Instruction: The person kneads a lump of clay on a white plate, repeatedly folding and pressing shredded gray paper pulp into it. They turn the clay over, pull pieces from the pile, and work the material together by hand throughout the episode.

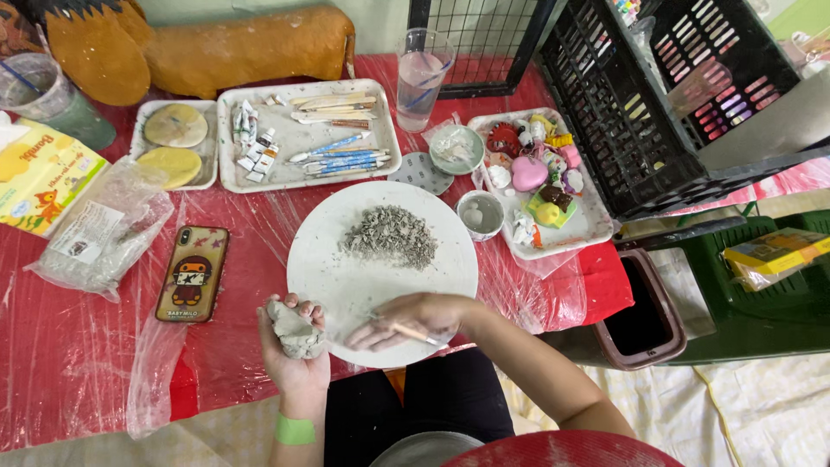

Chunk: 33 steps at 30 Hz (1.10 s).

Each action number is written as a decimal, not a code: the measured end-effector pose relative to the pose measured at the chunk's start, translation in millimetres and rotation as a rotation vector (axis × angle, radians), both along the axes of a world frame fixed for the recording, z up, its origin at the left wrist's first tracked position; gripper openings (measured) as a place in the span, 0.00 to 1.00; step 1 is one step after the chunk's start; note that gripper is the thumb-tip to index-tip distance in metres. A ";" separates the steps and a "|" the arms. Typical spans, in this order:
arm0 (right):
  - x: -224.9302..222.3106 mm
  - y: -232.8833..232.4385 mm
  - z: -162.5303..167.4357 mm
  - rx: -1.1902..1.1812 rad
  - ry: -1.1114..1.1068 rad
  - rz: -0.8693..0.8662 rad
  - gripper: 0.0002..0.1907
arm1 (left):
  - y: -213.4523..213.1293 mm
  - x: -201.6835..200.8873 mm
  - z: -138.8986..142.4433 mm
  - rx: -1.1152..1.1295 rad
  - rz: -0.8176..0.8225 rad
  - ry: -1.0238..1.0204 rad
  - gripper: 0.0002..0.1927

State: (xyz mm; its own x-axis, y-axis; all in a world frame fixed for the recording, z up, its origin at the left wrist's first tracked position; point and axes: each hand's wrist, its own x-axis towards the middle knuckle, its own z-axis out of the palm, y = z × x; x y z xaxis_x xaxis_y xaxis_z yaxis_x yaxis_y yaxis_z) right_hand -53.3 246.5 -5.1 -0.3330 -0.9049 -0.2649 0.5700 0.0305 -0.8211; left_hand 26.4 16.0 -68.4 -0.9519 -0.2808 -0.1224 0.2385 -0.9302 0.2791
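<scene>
My left hand (292, 350) grips a grey lump of clay (296, 329) at the near left edge of a round white board (346, 277). My right hand (413, 318) rests on the board's near edge and holds a thin wooden tool (415, 333) between its fingers. A pile of grey clay shavings (389, 235) lies in the middle of the board, beyond both hands.
On the red plastic-covered table: a phone (192, 273) at left, a clear plastic bag (108, 229), a white tray of tools and paint tubes (307, 134), a tray of small coloured figures (540, 177), a small cup (481, 214), a water glass (423, 78). A black crate (657, 95) stands right.
</scene>
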 end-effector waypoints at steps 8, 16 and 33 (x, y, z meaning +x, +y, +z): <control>-47.9 23.8 6.5 -0.048 -0.159 -0.288 0.27 | 1.7 1.4 3.3 -0.085 -0.034 -0.076 0.15; 0.0 -13.6 -20.3 -0.067 -0.261 -0.105 0.27 | 3.5 4.0 1.9 -0.160 0.016 -0.173 0.15; -40.3 -52.8 -41.2 -0.078 -0.178 -0.512 0.21 | 21.8 8.3 -3.4 -0.060 0.155 -0.093 0.19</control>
State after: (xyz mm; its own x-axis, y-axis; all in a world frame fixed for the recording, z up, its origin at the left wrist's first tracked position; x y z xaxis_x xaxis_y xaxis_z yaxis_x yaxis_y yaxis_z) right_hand -93.5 193.6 -46.3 -0.6921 -0.6582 -0.2962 0.6264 -0.3440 -0.6995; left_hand 34.7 37.8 -71.8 -0.8822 -0.4325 -0.1863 0.3483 -0.8655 0.3600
